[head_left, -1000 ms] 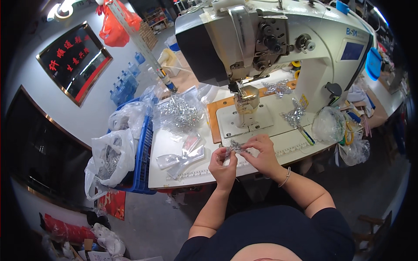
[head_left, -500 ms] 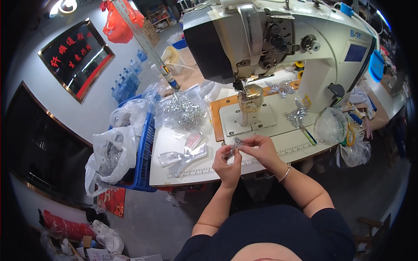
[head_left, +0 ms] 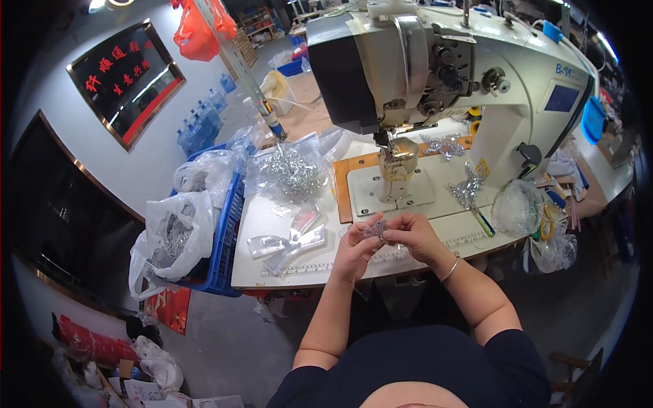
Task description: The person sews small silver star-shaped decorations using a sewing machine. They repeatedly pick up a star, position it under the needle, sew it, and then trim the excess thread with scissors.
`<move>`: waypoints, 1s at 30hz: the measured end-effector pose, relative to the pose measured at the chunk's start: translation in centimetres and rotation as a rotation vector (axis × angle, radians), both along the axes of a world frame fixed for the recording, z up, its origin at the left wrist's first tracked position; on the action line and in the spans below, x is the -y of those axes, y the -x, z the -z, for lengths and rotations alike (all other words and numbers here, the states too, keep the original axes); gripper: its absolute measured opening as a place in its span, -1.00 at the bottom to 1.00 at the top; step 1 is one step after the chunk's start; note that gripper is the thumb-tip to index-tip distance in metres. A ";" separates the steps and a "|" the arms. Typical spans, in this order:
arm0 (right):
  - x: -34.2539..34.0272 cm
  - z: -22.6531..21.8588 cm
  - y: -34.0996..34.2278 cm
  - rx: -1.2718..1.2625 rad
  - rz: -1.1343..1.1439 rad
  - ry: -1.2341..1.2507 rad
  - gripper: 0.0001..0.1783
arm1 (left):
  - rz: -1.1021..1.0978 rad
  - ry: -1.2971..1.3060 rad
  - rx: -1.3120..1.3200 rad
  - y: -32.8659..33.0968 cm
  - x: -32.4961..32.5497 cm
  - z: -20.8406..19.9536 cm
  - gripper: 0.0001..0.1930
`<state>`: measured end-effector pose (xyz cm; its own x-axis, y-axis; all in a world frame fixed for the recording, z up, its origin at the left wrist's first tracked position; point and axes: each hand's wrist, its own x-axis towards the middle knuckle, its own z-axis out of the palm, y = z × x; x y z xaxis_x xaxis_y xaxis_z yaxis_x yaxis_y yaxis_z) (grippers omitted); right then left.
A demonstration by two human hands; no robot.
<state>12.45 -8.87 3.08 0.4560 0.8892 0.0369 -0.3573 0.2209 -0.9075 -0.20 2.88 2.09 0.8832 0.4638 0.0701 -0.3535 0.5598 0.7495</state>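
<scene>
Left hand (head_left: 356,247), right hand (head_left: 413,238): pinching one silver ornament (head_left: 376,230), presumably to steady it; sewing machine (head_left: 476,61), one o'clock.

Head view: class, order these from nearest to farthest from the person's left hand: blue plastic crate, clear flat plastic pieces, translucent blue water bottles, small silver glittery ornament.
1. Small silver glittery ornament: in the left hand and right hand.
2. Clear flat plastic pieces: left of the left hand.
3. Blue plastic crate: farther left.
4. Translucent blue water bottles: upper left, beyond the crate.
</scene>
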 end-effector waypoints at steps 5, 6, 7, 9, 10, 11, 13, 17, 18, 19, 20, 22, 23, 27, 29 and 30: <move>-0.2 -1.3 -1.0 0.030 0.051 0.003 -0.80 | 0.064 -0.136 -0.061 -1.1 -1.6 -0.2 -0.81; -0.3 -1.3 -1.4 0.043 0.082 0.021 -0.80 | 0.046 -0.174 -0.094 -1.4 -1.9 -0.4 -0.81; -0.5 -1.2 -1.9 0.061 0.115 0.034 -0.80 | 0.019 -0.236 -0.123 -2.0 -2.2 -0.9 -0.81; -1.0 -1.6 -3.0 0.080 0.180 0.039 -0.80 | -0.040 -0.360 -0.179 -3.2 -2.9 -2.2 -0.80; -1.4 -2.4 -3.3 0.063 0.211 0.044 -0.80 | -0.028 -0.331 -0.183 -3.9 -3.5 -2.7 -0.79; -1.9 -3.3 -3.7 0.046 0.243 0.049 -0.80 | -0.015 -0.302 -0.186 -4.9 -4.2 -3.3 -0.78; -2.4 -4.8 -4.9 -0.001 0.316 0.046 -0.82 | 0.036 -0.231 -0.265 -6.9 -4.8 -5.8 -0.76; -2.3 -8.7 -5.5 -0.092 0.258 0.120 -0.91 | 0.214 -0.210 -0.388 -8.2 -5.9 -9.8 -0.73; -2.6 -9.1 -5.9 -0.108 0.236 0.132 -0.91 | 0.221 -0.219 -0.403 -8.5 -6.2 -10.3 -0.73; -2.7 -9.4 -6.4 -0.125 0.220 0.147 -0.90 | 0.235 -0.224 -0.420 -8.8 -6.2 -10.8 -0.73; -2.7 -9.4 -6.6 -0.143 0.204 0.162 -0.90 | 0.248 -0.230 -0.437 -9.0 -6.1 -11.2 -0.72; -2.5 -9.4 -6.8 -0.153 0.205 0.206 -0.88 | 0.257 -0.230 -0.448 -9.2 -5.8 -11.6 -0.76; -2.4 -9.4 -6.9 -0.156 0.204 0.227 -0.87 | 0.266 -0.222 -0.462 -9.1 -5.8 -11.6 -0.77; -2.1 -9.9 -6.2 -0.126 0.186 0.255 -0.85 | 0.262 -0.177 -0.504 -8.4 -5.4 -10.6 -0.78; -2.4 -9.8 -6.7 -0.104 0.202 0.206 -0.85 | 0.257 -0.203 -0.459 -9.0 -5.9 -11.1 -0.80; -2.9 -10.1 -7.0 -0.098 0.252 0.218 -0.85 | 0.257 -0.209 -0.432 -9.5 -6.2 -11.3 -0.81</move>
<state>19.45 -5.99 13.18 0.6542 0.7303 -0.1967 -0.4039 0.1175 -0.9072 9.29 9.10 13.34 0.9349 0.2446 -0.2570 0.1400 0.4112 0.9007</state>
